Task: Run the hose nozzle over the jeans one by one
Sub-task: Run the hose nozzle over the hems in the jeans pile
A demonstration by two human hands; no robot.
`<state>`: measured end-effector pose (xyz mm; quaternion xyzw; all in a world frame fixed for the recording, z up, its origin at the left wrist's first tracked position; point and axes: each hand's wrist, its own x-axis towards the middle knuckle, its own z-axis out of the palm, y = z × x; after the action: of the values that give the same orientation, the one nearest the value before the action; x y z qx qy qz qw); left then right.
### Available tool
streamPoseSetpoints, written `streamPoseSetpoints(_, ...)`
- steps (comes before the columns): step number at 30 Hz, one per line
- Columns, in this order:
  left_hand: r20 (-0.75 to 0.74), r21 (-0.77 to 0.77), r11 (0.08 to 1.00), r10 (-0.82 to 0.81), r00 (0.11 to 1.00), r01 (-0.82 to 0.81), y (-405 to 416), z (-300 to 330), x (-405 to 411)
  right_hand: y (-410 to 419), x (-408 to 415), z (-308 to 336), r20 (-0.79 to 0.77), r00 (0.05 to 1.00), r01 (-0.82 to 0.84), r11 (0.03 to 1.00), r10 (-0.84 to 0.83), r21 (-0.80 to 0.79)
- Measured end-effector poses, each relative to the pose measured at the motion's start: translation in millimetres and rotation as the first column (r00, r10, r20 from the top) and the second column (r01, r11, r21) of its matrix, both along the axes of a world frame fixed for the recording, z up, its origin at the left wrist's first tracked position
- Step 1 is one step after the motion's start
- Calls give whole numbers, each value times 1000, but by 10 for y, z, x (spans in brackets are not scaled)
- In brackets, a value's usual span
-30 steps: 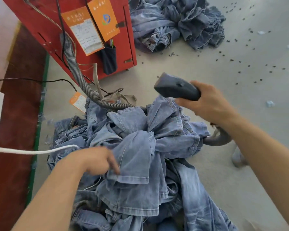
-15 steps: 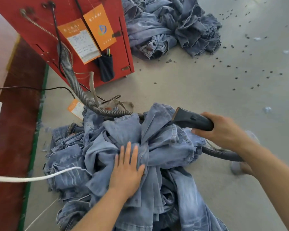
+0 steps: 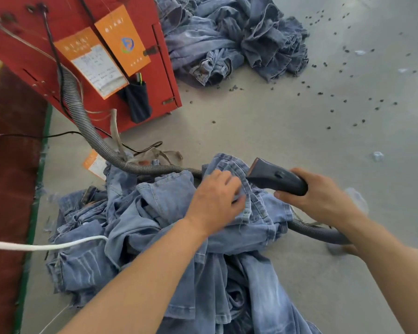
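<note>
Grey concrete floor (image 3: 263, 131), speckled with dark lint, carries everything in this workshop corner. At far left a red cabinet (image 3: 34, 59) stands with orange tags on its side, and a ribbed hose (image 3: 82, 121) drops from it, runs across the back of the near jeans pile (image 3: 159, 227) and comes out again under the right forearm. A second heap (image 3: 232, 39) of jeans lies well apart at the top, beside the cabinet. On the near pile the left hand (image 3: 215, 201) lies over a waistband, fingers curled and bunching the denim. Just beside it, the right hand (image 3: 321, 198) is wrapped round the handle of the nozzle (image 3: 273, 177), whose flat mouth points up and left, close to the same waistband edge. Denim like this is soft and floppy, fairly heavy in a tangle, and likely to drag neighbouring pairs along; the thick stitched waistband looks the firmest place to hold while lifting one pair free. The nozzle is rigid and light, but the stiff hose will tug against the wrist.
</note>
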<state>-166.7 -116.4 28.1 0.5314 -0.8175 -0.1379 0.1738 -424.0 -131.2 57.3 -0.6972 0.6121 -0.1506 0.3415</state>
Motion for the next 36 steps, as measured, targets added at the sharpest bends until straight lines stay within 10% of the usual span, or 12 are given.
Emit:
streamPoseSetpoints(5, 259, 568, 805, 21, 966, -170, 161, -567, -219, 13, -38, 29, -1, 1000, 19, 1000, -19, 5)
streamPoseSetpoints(8, -35, 653, 709, 380, 924, -267, 127, -605, -2, -5, -33, 59, -4, 1000, 31, 1000, -31, -1)
streamPoseSetpoints(12, -276, 734, 593, 705, 653, -330, 275, -438, 460, -5, 18, 203, 31, 999, -13, 1000, 13, -1)
streamPoseSetpoints(18, -385, 674, 661, 696, 607, -331, 570, -380, 566, 101, 176, 403, 5, 959, -282, 957, 282, 71)
streamPoseSetpoints(26, -508, 736, 676, 591, 627, -41, 539, -492, 564, 157, 267, 256, -51, 990, -130, 990, 132, 46)
streamPoseSetpoints(32, -507, 747, 650, 692, 515, -138, 464, -580, 579, 193, 397, 249, -169, 948, -241, 956, 268, 168)
streamPoseSetpoints(36, -481, 673, 737, 500, 720, -62, 489, -599, 590, 187, 585, 61, -275, 948, -142, 986, 161, 88)
